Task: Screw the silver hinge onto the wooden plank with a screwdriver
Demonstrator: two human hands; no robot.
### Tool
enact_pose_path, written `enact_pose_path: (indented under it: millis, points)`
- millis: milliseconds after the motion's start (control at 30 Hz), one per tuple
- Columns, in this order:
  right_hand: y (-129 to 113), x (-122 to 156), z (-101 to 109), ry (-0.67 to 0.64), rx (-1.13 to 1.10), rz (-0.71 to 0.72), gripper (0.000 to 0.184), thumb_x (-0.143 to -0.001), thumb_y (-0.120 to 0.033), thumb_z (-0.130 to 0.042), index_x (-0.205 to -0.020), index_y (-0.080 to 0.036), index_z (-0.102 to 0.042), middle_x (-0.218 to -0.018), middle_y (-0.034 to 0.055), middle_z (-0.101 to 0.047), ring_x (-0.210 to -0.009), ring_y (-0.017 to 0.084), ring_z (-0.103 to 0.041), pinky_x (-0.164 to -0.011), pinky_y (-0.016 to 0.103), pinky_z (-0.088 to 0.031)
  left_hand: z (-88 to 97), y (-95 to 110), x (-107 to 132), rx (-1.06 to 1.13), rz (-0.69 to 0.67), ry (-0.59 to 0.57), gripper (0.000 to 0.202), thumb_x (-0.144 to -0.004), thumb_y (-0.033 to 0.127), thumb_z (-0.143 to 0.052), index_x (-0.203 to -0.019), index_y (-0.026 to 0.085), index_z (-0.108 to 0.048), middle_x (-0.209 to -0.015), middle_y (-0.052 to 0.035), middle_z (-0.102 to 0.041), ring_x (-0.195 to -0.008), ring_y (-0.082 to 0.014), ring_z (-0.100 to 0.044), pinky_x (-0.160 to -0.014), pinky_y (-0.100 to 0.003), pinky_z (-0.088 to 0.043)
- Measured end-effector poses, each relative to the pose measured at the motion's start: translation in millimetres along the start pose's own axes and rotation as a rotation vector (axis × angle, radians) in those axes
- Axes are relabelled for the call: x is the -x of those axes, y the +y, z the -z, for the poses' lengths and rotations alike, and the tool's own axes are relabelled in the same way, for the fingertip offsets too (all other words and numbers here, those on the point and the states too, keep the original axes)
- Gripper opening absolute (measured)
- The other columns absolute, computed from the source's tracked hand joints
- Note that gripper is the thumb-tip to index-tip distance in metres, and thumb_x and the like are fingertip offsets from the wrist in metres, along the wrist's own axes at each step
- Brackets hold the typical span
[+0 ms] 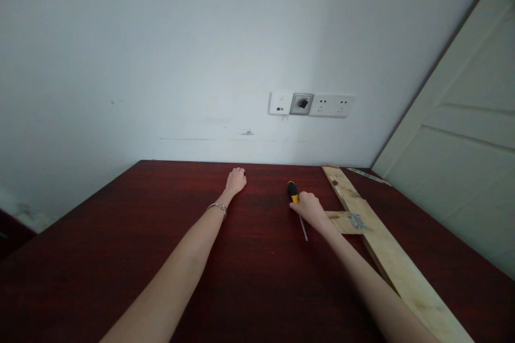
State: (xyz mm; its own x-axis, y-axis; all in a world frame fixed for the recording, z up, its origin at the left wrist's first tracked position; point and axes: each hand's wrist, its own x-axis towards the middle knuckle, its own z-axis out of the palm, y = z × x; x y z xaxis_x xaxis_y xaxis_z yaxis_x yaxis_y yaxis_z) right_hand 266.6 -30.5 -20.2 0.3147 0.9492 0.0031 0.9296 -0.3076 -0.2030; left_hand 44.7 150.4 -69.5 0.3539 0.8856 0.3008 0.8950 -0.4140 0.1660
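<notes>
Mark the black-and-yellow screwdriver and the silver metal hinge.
Black-and-yellow screwdriver (295, 199): head view, yellow part of the handle.
Silver metal hinge (356, 221): head view, middle of its visible face.

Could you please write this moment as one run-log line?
left hand: fingers curled, at tabletop | right hand: holding screwdriver | wooden boards: right of screwdriver, metal fitting at joint

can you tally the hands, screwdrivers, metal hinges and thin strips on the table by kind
Hands: 2 (left hand, right hand)
Screwdriver: 1
Metal hinge: 1
Thin strip: 1
Total: 5
</notes>
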Motion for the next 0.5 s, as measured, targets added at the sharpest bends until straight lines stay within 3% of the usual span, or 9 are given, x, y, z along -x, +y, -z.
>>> enact_pose_path:
  millis: [233, 500]
  points:
    - [22.3, -48.0, 15.5, 0.076, 0.021, -0.017, 0.038, -0.080, -0.035, -0.055, -0.097, -0.005, -0.071, -0.098, 0.0251, -0.072, -0.095, 0.033, -0.070, -0.074, 0.032, -0.049, -1.3, 1.0, -0.8, -0.008, 0.009, 0.003, 0.029, -0.090, 0.014, -0.043, -0.113, 0.011, -0.061, -0.117, -0.0124, -0.061, -0.112, -0.0224, -0.052, -0.096, -0.031, -0.042]
    - [71.3, -109.7, 23.0, 0.127, 0.050, -0.087, 0.040, -0.084, -0.038, -0.056, -0.094, -0.002, -0.072, -0.095, 0.0251, -0.073, -0.094, 0.032, -0.070, -0.069, 0.031, -0.048, -2.4, -1.0, -0.6, -0.015, 0.013, 0.019, 0.028, -0.091, 0.016, -0.044, -0.112, 0.011, -0.061, -0.117, -0.0115, -0.061, -0.111, -0.0229, -0.052, -0.095, -0.032, -0.043]
